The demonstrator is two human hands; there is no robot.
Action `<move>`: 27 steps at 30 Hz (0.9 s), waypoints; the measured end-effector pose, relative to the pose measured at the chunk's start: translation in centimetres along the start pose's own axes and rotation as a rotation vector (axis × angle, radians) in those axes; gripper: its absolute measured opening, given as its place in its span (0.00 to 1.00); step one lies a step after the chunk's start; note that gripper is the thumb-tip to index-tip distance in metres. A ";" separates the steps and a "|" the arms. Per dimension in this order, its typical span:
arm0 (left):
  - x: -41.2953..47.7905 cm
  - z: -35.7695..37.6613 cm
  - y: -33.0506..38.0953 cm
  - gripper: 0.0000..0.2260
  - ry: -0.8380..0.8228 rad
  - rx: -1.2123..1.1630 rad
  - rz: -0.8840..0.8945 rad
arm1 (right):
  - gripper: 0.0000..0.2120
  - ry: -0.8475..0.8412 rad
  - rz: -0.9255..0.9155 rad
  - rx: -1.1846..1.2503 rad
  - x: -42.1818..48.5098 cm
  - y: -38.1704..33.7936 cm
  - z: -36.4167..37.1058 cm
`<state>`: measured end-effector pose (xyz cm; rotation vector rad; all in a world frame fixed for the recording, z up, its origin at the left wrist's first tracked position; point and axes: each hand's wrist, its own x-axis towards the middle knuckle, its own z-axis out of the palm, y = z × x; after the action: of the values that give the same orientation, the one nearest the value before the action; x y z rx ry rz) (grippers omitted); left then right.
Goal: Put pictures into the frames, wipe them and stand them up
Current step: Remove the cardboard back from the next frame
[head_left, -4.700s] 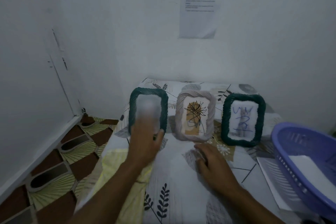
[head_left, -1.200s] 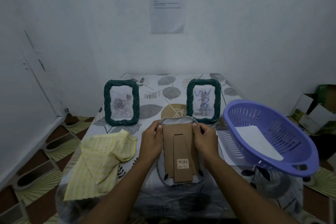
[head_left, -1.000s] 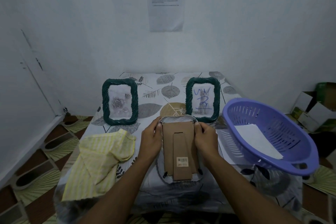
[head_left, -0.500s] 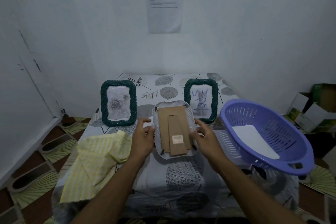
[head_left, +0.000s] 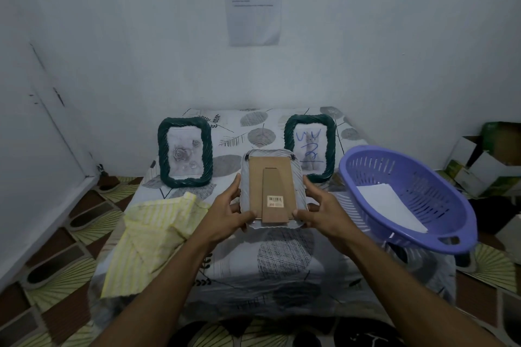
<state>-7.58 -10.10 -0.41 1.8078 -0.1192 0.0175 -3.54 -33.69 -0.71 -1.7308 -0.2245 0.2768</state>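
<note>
frame: pale grey frame, ribbed rim, rounded corners, back facing me | back: flat brown cardboard backing, stand flap, barcode sticker | place: mid-table, roughly upright, nearer than the left green frame and right green frame with twisted rims | grip: my left hand and right hand clasp its lower side edges

There's an open lane of table up the middle to the gap between the rose frame and the scribble frame, though the held grey frame blocks it, with the cloth crowding the left and the basket the right.
</note>
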 end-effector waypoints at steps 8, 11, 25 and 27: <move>0.1 -0.2 -1.2 0.37 -0.012 -0.101 -0.045 | 0.38 -0.015 0.027 0.016 0.0 0.3 -0.4; 0.3 -0.2 -1.7 0.36 -0.010 -0.152 -0.069 | 0.37 -0.002 0.032 0.005 0.0 0.5 -0.5; 1.1 5.4 -2.4 0.14 0.171 0.611 0.030 | 0.14 0.286 0.081 -0.571 -0.6 1.0 -2.0; 1.1 6.3 -2.6 0.14 0.189 0.710 0.017 | 0.13 0.299 0.111 -0.628 -0.8 1.1 -2.4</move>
<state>-6.57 -15.65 -4.29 2.5010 0.0122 0.2717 -3.56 -36.36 -1.36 -2.3825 0.0117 0.0184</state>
